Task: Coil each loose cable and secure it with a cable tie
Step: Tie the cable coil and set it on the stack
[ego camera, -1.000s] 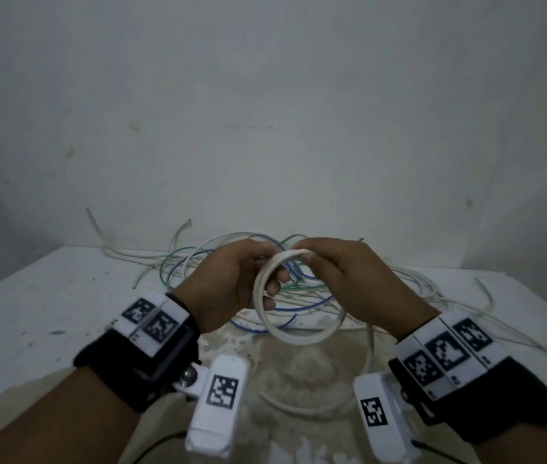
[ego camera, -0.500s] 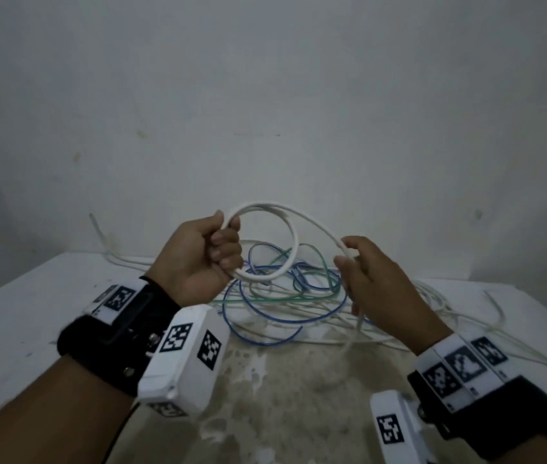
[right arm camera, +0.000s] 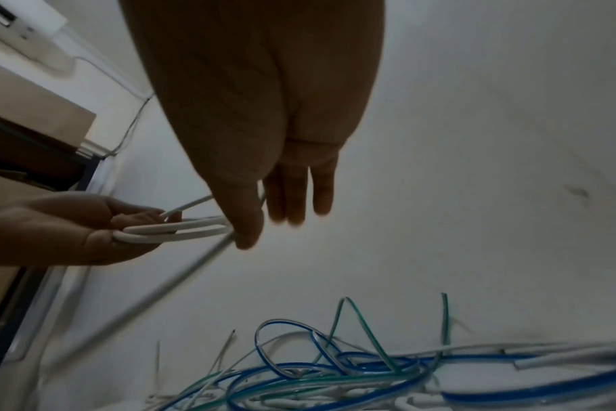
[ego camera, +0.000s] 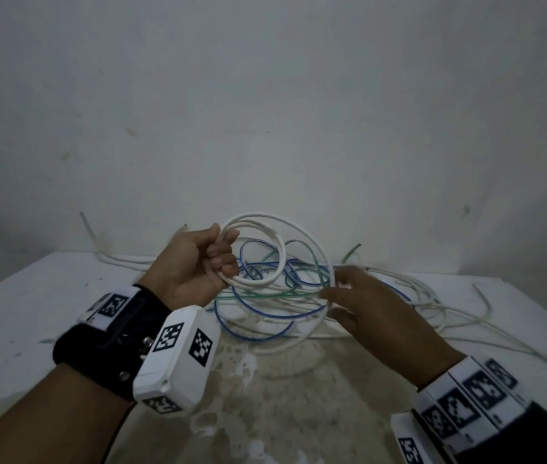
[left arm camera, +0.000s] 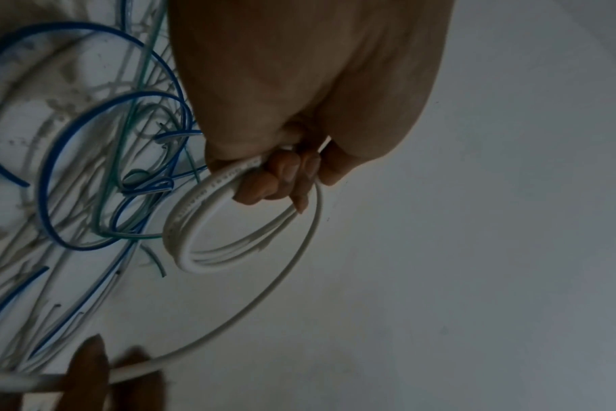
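My left hand (ego camera: 221, 252) grips a small coil of thick white cable (ego camera: 252, 282), held upright above the table; its curled fingers (left arm camera: 285, 178) wrap the strands (left arm camera: 180, 222). From the coil a wider loop of the same cable arcs right and down past my right hand (ego camera: 335, 296). That hand has straight fingers (right arm camera: 299, 200), and the cable runs between its thumb and fingers (left arm camera: 99, 367) without a tight hold. The coil (right arm camera: 180, 230) also appears beside the thumb in the right wrist view. No cable tie is in view.
A tangle of thin blue, green and white cables (ego camera: 265, 313) lies on the white table (ego camera: 31, 313) under and behind my hands, spreading right (ego camera: 449, 313). The near middle of the tabletop is stained (ego camera: 282, 396). A plain wall stands close behind.
My hands have drawn apart: the left lifted the coil up and to the left, while the right slid down and right along the cable, opening a wider loop.
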`<state>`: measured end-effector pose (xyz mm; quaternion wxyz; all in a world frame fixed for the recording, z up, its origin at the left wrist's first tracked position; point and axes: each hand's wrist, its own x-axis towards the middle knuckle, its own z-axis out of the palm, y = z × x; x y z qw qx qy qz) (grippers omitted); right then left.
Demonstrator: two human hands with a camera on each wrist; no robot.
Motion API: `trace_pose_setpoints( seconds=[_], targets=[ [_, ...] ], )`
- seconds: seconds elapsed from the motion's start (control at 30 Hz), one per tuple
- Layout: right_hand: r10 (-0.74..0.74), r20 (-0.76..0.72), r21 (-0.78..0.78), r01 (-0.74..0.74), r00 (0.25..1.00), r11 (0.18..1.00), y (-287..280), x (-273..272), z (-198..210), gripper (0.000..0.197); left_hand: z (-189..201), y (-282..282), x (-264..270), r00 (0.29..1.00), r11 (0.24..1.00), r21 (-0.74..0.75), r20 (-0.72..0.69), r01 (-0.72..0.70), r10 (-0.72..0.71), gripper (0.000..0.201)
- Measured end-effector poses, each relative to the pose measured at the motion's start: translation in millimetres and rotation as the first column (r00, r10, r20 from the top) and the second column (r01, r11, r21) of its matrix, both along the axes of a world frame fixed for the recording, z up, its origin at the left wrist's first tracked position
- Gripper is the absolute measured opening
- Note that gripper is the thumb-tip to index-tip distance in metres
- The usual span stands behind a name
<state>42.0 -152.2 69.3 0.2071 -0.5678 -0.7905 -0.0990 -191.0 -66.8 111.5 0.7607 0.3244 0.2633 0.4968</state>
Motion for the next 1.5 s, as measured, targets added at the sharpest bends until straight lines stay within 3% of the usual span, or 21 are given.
trace_pose_setpoints(
  seconds=[0.07, 0.17, 0.2, 0.27, 0.37, 0.6, 0.93, 1.1, 1.3, 1.37, 1.43, 1.5],
  targets=[
    [-0.036, 0.065, 0.186, 0.024, 0.997, 0.982, -0.5, 5.7, -2.4, 0.025, -1.6, -1.7, 1.4, 1.000, 1.000, 0.019, -0.007, -0.001, 0.001, 0.029],
    [0.041, 0.062, 0.329, -0.059, 0.997, 0.942, -1.5, 5.2, -3.8, 0.013, -2.3, -4.5, 1.1, 1.000, 0.998, 0.059, 0.013, 0.026, -0.026, 0.020],
    [0.085, 0.025, 0.351, -0.089, 0.996, 0.932, -2.6, 4.3, -5.2, 0.021, -2.3, -5.8, 0.8, 0.999, 0.996, 0.077, 0.021, 0.040, -0.042, 0.018],
    [0.176, -0.136, 0.306, -0.128, 0.975, 0.944, -7.9, -1.2, -4.0, 0.034, -2.3, -9.0, 1.3, 0.997, 0.993, 0.100, 0.031, 0.063, -0.067, 0.018],
    [0.166, -0.357, 0.231, -0.085, 0.919, 0.969, -11.7, -6.9, -5.2, 0.027, -3.9, -12.9, 5.4, 0.997, 0.991, 0.115, 0.018, 0.066, -0.069, 0.025],
    [0.092, -0.479, 0.023, -0.092, 0.873, 0.995, -11.7, -31.4, -9.5, 0.019, -12.4, -25.4, 27.7, 1.000, 0.988, 0.152, 0.014, 0.022, -0.025, 0.030],
    [0.066, -0.602, -0.024, -0.100, 0.796, 0.995, -9.5, -55.6, -3.0, 0.023, -22.7, -49.3, 49.1, 0.958, 0.941, 0.335, -0.250, -0.051, 0.141, 0.032],
    [0.096, -0.523, 0.017, -0.103, 0.847, 0.995, -8.8, -63.6, 1.4, 0.025, -25.6, -52.3, 51.6, 0.907, 0.913, 0.407, -0.376, -0.020, 0.187, 0.038],
    [0.050, -0.387, -0.052, -0.075, 0.921, 0.996, -4.0, -65.3, -1.2, 0.031, -27.0, -54.9, 53.2, 0.991, 0.976, 0.215, -0.130, 0.041, -0.013, 0.030],
    [0.035, -0.368, -0.061, -0.061, 0.929, 0.996, -7.9, -65.7, 1.5, 0.039, -25.5, -52.5, 49.9, 0.991, 0.981, 0.190, -0.136, 0.041, -0.015, 0.029],
    [0.036, -0.396, 0.082, -0.004, 0.917, 0.997, -11.2, -61.1, 9.3, 0.038, -23.1, -46.8, 43.2, 0.968, 0.980, 0.195, -0.252, 0.039, 0.012, 0.029],
    [0.103, -0.394, 0.321, 0.032, 0.913, 0.947, -11.6, -52.3, 20.5, 0.018, -20.7, -43.4, 35.7, 0.920, 0.978, 0.181, -0.392, 0.102, -0.024, 0.030]
  ],
)
